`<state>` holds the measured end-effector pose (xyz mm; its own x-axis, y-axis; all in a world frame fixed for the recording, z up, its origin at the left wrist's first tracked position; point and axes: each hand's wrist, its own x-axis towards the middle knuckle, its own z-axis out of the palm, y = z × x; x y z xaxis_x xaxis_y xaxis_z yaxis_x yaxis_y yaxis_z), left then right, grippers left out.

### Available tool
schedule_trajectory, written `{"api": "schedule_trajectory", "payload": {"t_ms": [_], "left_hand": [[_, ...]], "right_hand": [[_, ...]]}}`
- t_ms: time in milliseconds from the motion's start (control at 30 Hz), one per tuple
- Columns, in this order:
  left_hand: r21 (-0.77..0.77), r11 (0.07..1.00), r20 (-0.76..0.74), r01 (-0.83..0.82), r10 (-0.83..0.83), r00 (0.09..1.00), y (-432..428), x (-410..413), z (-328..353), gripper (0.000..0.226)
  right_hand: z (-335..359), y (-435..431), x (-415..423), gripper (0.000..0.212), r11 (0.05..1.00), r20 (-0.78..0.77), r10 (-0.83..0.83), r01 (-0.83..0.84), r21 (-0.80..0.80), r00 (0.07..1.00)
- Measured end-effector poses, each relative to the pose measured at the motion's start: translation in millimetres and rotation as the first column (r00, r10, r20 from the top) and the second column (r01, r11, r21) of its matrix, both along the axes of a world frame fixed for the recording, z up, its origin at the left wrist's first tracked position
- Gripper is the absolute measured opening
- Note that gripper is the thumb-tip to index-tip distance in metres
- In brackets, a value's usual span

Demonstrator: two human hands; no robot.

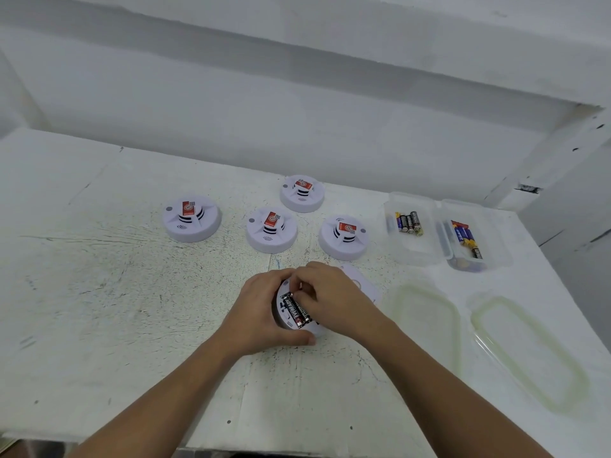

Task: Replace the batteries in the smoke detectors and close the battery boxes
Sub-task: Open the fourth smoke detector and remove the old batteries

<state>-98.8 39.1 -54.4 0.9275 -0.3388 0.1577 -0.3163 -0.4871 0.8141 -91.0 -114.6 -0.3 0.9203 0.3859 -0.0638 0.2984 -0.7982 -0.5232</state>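
A white smoke detector (pixel 287 317) lies upside down near the table's middle, its battery bay open with black batteries (pixel 299 313) inside. My left hand (pixel 261 312) grips its left rim. My right hand (pixel 330 299) reaches in from the right, its fingertips pinching the top end of a battery in the bay. The detector's round white cover (pixel 362 284) lies flat just behind my right hand. Several other white detectors with red labels stand upright further back, among them one at the left (pixel 191 219), one in the middle (pixel 271 230) and one at the right (pixel 344 238).
Two clear plastic boxes (pixel 410 249) (pixel 496 256) at the right hold loose batteries. Their clear lids (pixel 426 325) (pixel 529 352) lie flat in front of them. A white wall rises behind the table, whose right edge runs close by the boxes.
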Motion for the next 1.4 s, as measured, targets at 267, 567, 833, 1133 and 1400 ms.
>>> {"api": "schedule_trajectory", "payload": {"t_ms": [267,567,833,1133,1400], "left_hand": [[-0.012,1.000,-0.008,0.006,-0.006,1.000,0,2,2,0.070],[0.024,1.000,-0.011,0.002,-0.002,1.000,1,3,-5,0.070],[0.058,0.998,-0.042,-0.018,0.021,0.999,2,0,2,0.094],[0.114,0.993,-0.127,-0.023,0.038,0.991,4,-4,5,0.113],[0.087,0.996,-0.144,-0.019,0.031,0.989,3,-4,11,0.108]], "right_hand": [[4,6,4,0.004,0.993,-0.009,0.082,-0.083,-0.089,0.997],[13,-2,-6,0.008,0.996,-0.030,0.070,-0.068,0.050,0.997],[14,-12,0,0.011,0.919,-0.277,-0.143,0.231,0.319,0.950],[58,-96,61,0.008,0.293,-0.480,-0.496,0.660,0.692,0.724],[48,-140,82,0.013,0.632,-0.066,-0.769,0.772,0.074,0.636]]}}
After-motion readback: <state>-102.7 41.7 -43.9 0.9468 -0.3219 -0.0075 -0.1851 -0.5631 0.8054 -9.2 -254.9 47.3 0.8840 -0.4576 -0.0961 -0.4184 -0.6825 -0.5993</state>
